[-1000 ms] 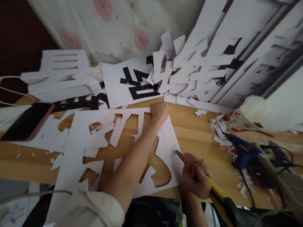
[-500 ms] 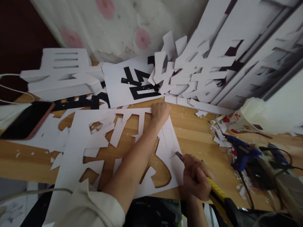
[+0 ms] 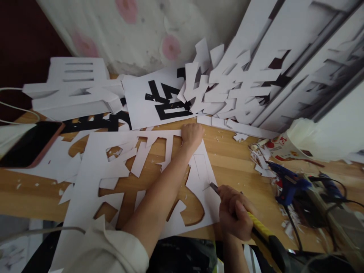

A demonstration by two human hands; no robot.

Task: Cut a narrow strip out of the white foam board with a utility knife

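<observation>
- Closed tight around a knife (image 3: 257,227) is the right hand (image 3: 234,212); the yellow-and-black handle runs back toward the lower right, and the blade tip (image 3: 212,186) is set on the sheet (image 3: 93,182).
- Pressed flat on the far edge of the sheet is the left hand (image 3: 192,135), curled into a loose fist with nothing held; its forearm lies across the cut-out openings.
- The white sheet is spread on the wooden worktop (image 3: 236,159), with large shapes already cut from it, so that wood shows through; a narrow rectangular outline (image 3: 201,167) is seen just beyond the blade.
- Paper scraps (image 3: 263,161) are scattered to the right of the sheet, near a blue glue gun (image 3: 288,184) with black cords.
- A phone (image 3: 30,144) with a dark screen lies at the left edge, well apart from both hands.
- Printed sheets with black strokes (image 3: 165,104) and cut white pieces (image 3: 224,91) are piled along the back, against the wall.
</observation>
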